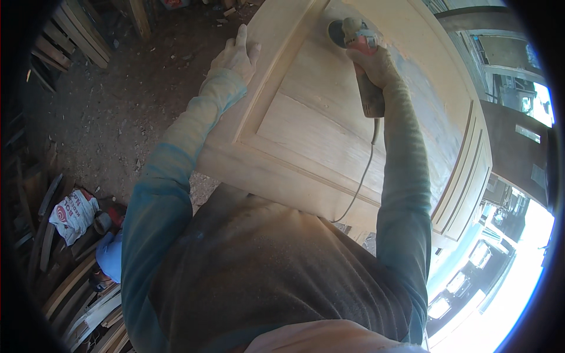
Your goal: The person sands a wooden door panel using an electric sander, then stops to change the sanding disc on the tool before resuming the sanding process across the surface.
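A pale wooden door panel point(318, 126) with raised mouldings lies flat in front of me. My right hand point(379, 65) is wrapped round an angle grinder point(369, 94), whose round disc point(336, 33) rests at the panel's inset field near the far side. From the grinder's rear a grey cord point(366, 170) runs down across the panel and over its near edge. My left hand point(235, 59) lies on the panel's left edge, fingers stretched out and apart, holding nothing. Pale dust covers both hands and sleeves.
Timber boards point(76, 32) lean at the far left. Scrap wood point(97, 315), a white printed sack point(75, 216) and a blue item point(110, 257) lie at lower left. Debris litters the dirt floor point(141, 100). Dark wooden frames point(518, 141) and bright daylight stand at the right.
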{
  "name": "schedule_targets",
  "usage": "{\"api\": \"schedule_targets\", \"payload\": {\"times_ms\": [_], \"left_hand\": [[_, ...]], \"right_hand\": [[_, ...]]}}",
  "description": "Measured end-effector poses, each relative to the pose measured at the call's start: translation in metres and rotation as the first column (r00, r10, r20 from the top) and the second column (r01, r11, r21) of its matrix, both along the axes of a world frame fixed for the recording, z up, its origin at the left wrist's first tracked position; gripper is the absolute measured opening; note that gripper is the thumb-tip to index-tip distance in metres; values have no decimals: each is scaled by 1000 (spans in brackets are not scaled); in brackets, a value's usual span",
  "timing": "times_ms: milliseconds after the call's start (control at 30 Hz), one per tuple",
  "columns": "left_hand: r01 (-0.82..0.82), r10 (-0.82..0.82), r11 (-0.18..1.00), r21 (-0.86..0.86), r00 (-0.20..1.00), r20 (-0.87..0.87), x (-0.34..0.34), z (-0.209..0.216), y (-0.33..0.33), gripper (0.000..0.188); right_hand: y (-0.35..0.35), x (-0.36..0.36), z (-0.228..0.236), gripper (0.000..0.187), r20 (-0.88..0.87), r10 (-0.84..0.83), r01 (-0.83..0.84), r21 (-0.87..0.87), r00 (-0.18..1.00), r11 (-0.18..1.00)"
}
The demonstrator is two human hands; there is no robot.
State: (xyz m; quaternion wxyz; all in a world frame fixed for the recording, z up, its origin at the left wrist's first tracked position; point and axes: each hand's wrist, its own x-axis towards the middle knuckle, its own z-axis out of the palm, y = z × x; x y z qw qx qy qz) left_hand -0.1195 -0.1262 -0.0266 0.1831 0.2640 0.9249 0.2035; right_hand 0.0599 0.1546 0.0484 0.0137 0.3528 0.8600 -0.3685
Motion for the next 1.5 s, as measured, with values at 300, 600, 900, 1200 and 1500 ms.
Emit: {"api": "schedule_targets", "payload": {"times_ms": [300,600,900,1200,1500], "left_hand": [[11,-11,1000,-22,1000,-8,0,2,0,67],[11,-11,1000,6,1000,-28,-1,-4,-3,67],[7,-7,1000,9,1000,-15,-3,-6,-3,69],[24,-21,999,37,996,-83,0,-5,-2,69],[628,-490,777,47,650,-580,13,-8,23,77]], "right_hand": [[-11,-6,2,58,11,53,-53,-3,999,999],[-27,-6,4,46,163,31,-39,47,986,998],[-46,10,-5,51,35,85,-88,101,996,991],[-27,30,9,51,96,-42,39,32,995,999],[47,83,3,55,208,-311,307,48,927,950]]}}
